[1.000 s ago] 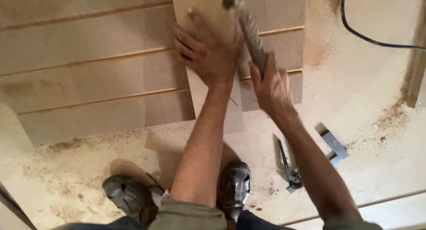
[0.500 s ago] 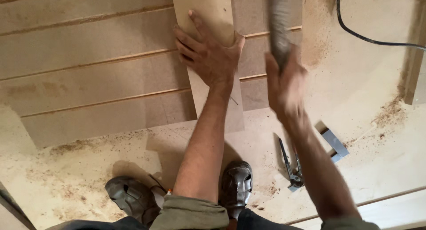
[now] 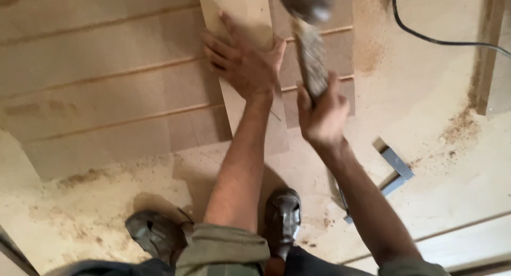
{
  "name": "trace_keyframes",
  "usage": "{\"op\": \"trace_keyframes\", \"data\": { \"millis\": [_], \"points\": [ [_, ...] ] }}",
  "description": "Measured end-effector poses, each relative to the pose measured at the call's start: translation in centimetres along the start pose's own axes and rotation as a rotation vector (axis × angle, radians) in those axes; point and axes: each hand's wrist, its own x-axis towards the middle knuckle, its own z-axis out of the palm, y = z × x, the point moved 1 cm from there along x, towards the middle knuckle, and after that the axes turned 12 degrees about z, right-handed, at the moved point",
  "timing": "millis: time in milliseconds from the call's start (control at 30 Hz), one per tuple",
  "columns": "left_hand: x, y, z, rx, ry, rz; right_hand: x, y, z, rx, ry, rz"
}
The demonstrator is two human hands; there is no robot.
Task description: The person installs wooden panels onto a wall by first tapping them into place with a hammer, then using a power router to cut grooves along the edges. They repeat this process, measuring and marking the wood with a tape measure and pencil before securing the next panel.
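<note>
The left hand (image 3: 246, 63) lies flat with its fingers spread wide, palm pressing down on a narrow, pale upright strip of fibreboard (image 3: 242, 20), gripping nothing. The right hand (image 3: 321, 113) is curled tight round the handle of a hammer (image 3: 308, 36), whose head is raised and smeared by motion, so I can't make out its shape with any certainty.

That pale strip stands across a broad brown grooved panel of fibreboard (image 3: 106, 89), cut with long parallel slots running sideways. The strip looks seated where the palm rests; judging by the lifted hammer, the fixing is only partly done, and nothing shows how much of the strip is fastened.

Everything is matt and dusty. Fine sawdust (image 3: 458, 127) lies in drifts over the pale floor (image 3: 426, 84). A black cable (image 3: 426, 39) curves across the top right, and a small grey metal square (image 3: 396, 167) rests near the right forearm. Below, two worn dark leather shoes (image 3: 282, 217) stand close to the panel's edge.
</note>
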Motion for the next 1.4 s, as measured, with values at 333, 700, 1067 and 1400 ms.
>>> {"op": "trace_keyframes", "data": {
  "millis": [333, 700, 1067, 1400],
  "points": [
    [-0.9, -0.6, 0.7, -0.027, -0.360, -0.046, -12.0, 5.5, -2.2, 0.067, -0.173, 0.696],
    [-15.2, -7.1, -1.6, -0.211, 0.006, 0.118, -31.9, 4.6, -6.0, 0.137, -0.144, 1.081],
    [-21.7, -4.6, -3.6, -0.124, -0.105, 0.089, -33.2, 3.5, -7.5, 0.165, -0.233, 1.168],
    [-21.8, -4.9, -2.9, -0.053, -0.071, 0.078, -28.0, -0.2, -12.7, 0.237, -0.150, 0.595]
  ]
}}
